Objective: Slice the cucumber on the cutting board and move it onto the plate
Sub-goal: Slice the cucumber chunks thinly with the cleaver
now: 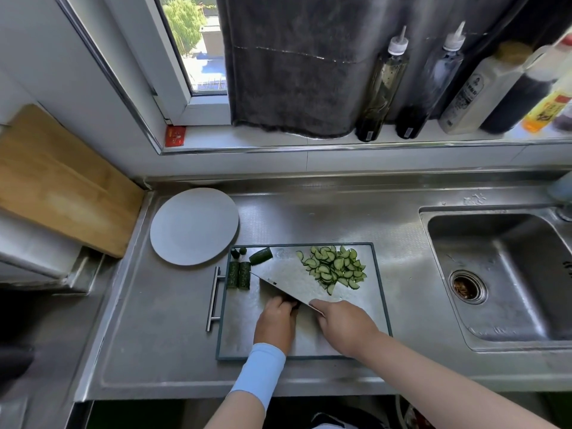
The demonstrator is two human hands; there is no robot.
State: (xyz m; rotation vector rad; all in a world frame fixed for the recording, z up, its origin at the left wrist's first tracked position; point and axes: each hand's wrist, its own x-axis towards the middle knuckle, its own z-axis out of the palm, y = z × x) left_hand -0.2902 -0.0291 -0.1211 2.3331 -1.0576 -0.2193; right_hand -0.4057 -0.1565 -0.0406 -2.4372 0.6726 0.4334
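Two hands over cutting board (349, 308): left hand (275, 318) curled on a short cucumber piece (294, 305) against the cleaver (288, 278) blade, right hand (343, 326) gripped round the cleaver handle. Heap of cucumber slices (335, 267) at far right of board, two uncut lengths (239, 274) at left edge. Plate (195, 226) on counter, just beyond board's far left corner.

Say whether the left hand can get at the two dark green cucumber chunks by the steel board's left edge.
Probably yes: the left hand sits on their side of the steel cleaver, bare board between.
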